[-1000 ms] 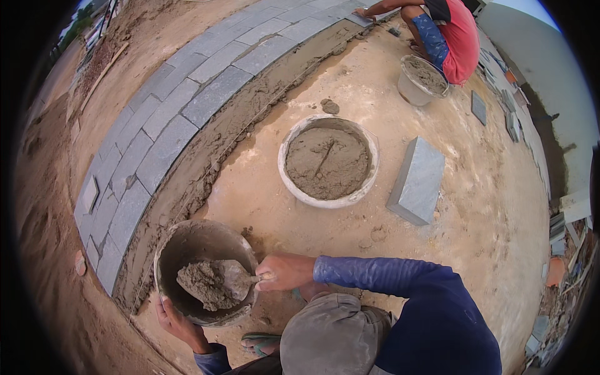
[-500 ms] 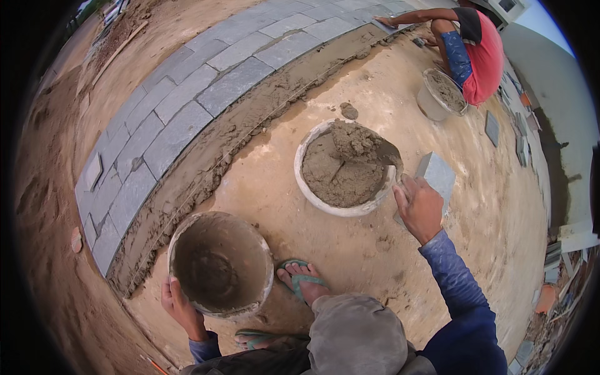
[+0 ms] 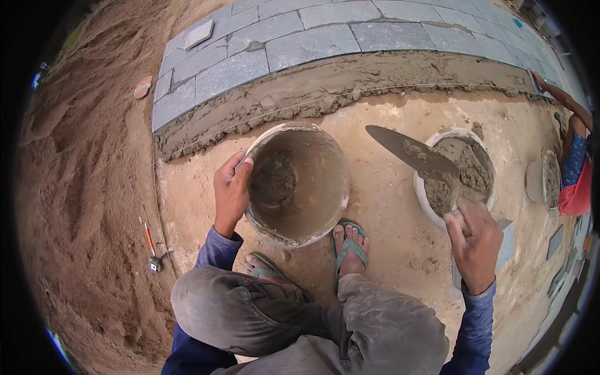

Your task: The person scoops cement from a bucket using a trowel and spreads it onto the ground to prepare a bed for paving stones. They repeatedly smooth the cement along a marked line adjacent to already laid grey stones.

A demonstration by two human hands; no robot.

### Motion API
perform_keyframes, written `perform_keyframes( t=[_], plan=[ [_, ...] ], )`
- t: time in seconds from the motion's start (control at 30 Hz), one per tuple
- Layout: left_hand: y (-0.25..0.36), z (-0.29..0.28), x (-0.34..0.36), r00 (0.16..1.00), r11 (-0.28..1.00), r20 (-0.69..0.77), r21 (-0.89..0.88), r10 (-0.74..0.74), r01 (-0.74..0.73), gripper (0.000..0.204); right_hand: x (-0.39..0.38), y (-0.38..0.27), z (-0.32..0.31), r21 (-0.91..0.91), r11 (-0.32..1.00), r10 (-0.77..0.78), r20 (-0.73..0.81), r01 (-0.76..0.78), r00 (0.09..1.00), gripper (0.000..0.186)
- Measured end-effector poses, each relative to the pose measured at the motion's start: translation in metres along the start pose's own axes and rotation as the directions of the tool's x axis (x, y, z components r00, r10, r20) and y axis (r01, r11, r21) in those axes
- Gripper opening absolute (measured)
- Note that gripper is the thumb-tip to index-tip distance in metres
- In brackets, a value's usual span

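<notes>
My left hand point(image 3: 231, 194) grips the rim of a mortar-smeared bucket point(image 3: 322, 178) holding only a little mortar at its bottom. My right hand point(image 3: 476, 244) is closed on the handle of a trowel point(image 3: 409, 153), its blade reaching over a second, round bucket point(image 3: 424, 200) filled with wet mortar point(image 3: 469, 164). A grey stone block point(image 3: 506, 244) lies partly hidden behind that hand. Beyond both buckets runs a band of wet mortar point(image 3: 350, 76) with a taut string along it, beside grey stone paving point(image 3: 306, 44). My sandalled feet are just below the left bucket.
A co-worker point(image 3: 574, 194) crouches at right, a hand on the paving's edge, near another mortar bucket point(image 3: 536, 178) and loose slabs point(image 3: 554, 244). A loose tile point(image 3: 199, 32) lies on the paving. Left are a dirt strip point(image 3: 87, 187), a tape measure point(image 3: 154, 264) and an orange-handled tool point(image 3: 149, 236).
My right hand took the trowel from the left bucket rightward to the full one, leaving mortar there. My left hand stays on its bucket. My view has turned, shifting the co-worker to the edge.
</notes>
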State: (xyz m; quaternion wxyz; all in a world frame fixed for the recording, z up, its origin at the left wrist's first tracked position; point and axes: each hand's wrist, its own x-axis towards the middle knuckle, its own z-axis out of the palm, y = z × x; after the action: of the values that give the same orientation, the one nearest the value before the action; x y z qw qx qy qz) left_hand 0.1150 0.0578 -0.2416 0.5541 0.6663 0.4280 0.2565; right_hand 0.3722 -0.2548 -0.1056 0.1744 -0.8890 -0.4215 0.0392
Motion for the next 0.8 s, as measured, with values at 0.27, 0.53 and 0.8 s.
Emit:
perform_keyframes(
  t=[0.27,0.53,0.8],
  plan=[
    [0.001,-0.005,0.005,0.993,0.993,0.109,0.108,0.032,-0.044,0.037,0.088,-0.134,0.176,-0.299,0.823,-0.383,0.336,0.483,0.861,0.016],
    [-0.007,-0.012,0.014,0.999,1.000,0.050,0.021,-0.017,0.016,0.042,0.017,-0.156,0.147,-0.234,0.571,-0.648,0.461,0.787,0.607,0.017],
    [0.000,-0.016,0.015,0.993,0.975,0.093,0.204,0.073,-0.090,0.041,0.041,-0.106,0.213,-0.298,0.743,-0.513,0.320,0.599,0.796,0.021]
  ],
)
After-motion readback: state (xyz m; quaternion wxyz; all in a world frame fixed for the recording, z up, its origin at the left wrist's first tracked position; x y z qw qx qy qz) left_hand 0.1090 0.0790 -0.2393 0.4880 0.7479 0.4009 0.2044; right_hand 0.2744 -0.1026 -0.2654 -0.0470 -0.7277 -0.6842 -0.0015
